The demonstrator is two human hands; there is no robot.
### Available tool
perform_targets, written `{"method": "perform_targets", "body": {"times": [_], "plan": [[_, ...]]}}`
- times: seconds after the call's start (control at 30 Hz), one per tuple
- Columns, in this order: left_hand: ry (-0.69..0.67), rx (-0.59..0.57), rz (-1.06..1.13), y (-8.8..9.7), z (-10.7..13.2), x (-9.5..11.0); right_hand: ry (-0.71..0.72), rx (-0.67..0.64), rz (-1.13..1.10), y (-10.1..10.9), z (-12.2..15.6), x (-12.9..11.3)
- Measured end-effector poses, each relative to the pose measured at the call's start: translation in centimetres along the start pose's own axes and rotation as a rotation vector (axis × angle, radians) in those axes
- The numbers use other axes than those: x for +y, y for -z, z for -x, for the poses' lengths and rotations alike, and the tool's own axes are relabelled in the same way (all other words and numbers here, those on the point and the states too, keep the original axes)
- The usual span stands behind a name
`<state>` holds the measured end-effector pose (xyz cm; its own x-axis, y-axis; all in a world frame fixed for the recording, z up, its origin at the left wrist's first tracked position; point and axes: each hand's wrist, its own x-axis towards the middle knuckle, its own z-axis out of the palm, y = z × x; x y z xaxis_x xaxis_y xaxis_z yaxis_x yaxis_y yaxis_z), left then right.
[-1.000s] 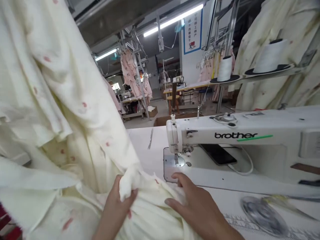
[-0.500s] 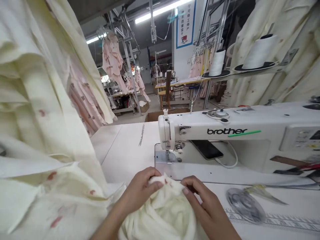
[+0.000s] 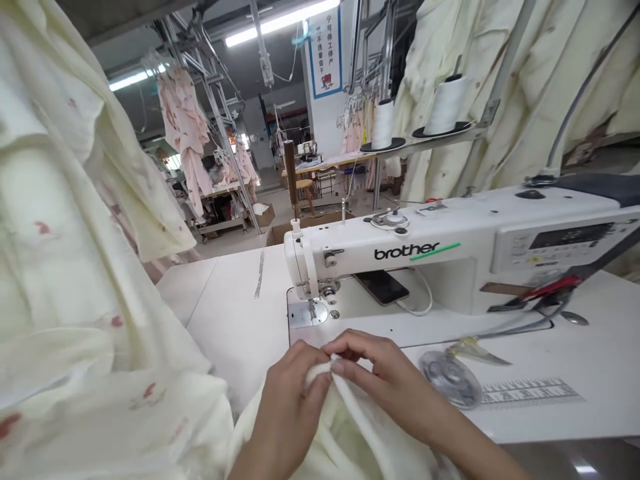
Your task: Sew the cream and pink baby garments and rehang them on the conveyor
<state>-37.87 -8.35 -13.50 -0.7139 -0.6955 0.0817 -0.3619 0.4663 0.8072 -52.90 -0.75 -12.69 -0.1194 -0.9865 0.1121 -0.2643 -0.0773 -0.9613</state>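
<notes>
Pale cream fabric (image 3: pixel 345 427) hangs in folds from my two hands at the front of the table. My left hand (image 3: pixel 295 393) pinches its upper edge between thumb and fingers. Right beside it, my right hand (image 3: pixel 375 367) grips the same edge, fingertips close to the left ones. Just beyond them stands a white sewing machine (image 3: pixel 450 233); its needle and presser foot (image 3: pixel 313 310) are above the metal plate, with no cloth under them. The fabric's lower part runs out of view.
Cream cloth with red prints (image 3: pixel 90 280) heaps at the left. A phone (image 3: pixel 383 287) lies under the machine arm. Right of my hands are a clear plastic disc (image 3: pixel 450 379), small yellow-handled snippers (image 3: pixel 477 350) and a printed ruler strip (image 3: pixel 530 393). Thread cones (image 3: pixel 445 103) stand behind.
My hands have come together on the fabric's edge, the right one moving left. The bunched fabric now hangs more open. The view has swung right, showing more of the machine.
</notes>
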Motion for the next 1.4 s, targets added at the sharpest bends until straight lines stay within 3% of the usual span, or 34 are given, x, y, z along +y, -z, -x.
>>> {"method": "perform_targets", "body": {"times": [0.07, 0.13, 0.3, 0.37, 0.47, 0.57, 0.67, 0.8, 0.9, 0.97, 1.03, 1.13, 1.4], "plan": [[0.084, 0.002, 0.059, -0.2, 0.1, 0.1, -0.059, 0.019, 0.027, 0.2, 0.1, 0.0], [0.083, -0.013, 0.087, -0.1, 0.2, 0.0, -0.119, -0.004, 0.026, 0.6, 0.1, 0.0], [-0.168, -0.1, -0.044, 0.6, 0.5, -0.2, -0.275, -0.29, -0.27, 1.7, -1.1, 0.6], [-0.256, -0.047, -0.025, 0.6, 0.6, -0.4, -0.316, -0.409, -0.427, 1.3, -1.8, 1.3], [-0.271, 0.026, 0.093, 0.4, 0.8, -0.9, -0.435, -0.455, -0.623, -0.2, -2.3, 2.8], [-0.188, 0.042, 0.19, 0.2, 0.9, -1.3, -0.554, -0.389, -0.75, -1.8, -2.1, 3.7], [-0.075, 0.087, 0.193, 0.0, 0.9, -1.7, -0.462, -0.269, -0.717, -2.3, -1.5, 3.4], [-0.082, 0.228, 0.04, -0.3, 0.7, -2.5, -0.172, 0.045, -0.261, -2.4, -0.2, 1.7], [-0.061, 0.272, 0.03, -0.3, 0.1, -2.6, -0.173, 0.163, 0.025, -3.0, 0.5, 1.0], [0.059, 0.223, 0.137, 0.1, -0.4, -2.1, -0.161, 0.162, 0.054, -3.1, 0.4, 1.0], [0.127, 0.063, 0.228, 0.9, -0.9, -1.6, -0.103, 0.131, 0.001, -2.9, 0.0, 1.3], [0.088, -0.115, 0.242, 1.9, -1.6, -1.2, -0.042, 0.106, -0.077, -2.3, -0.6, 1.9], [0.253, -0.152, 0.438, 1.5, -3.8, -3.0, -0.136, 0.165, -0.037, -1.5, -2.6, 4.3]]}}
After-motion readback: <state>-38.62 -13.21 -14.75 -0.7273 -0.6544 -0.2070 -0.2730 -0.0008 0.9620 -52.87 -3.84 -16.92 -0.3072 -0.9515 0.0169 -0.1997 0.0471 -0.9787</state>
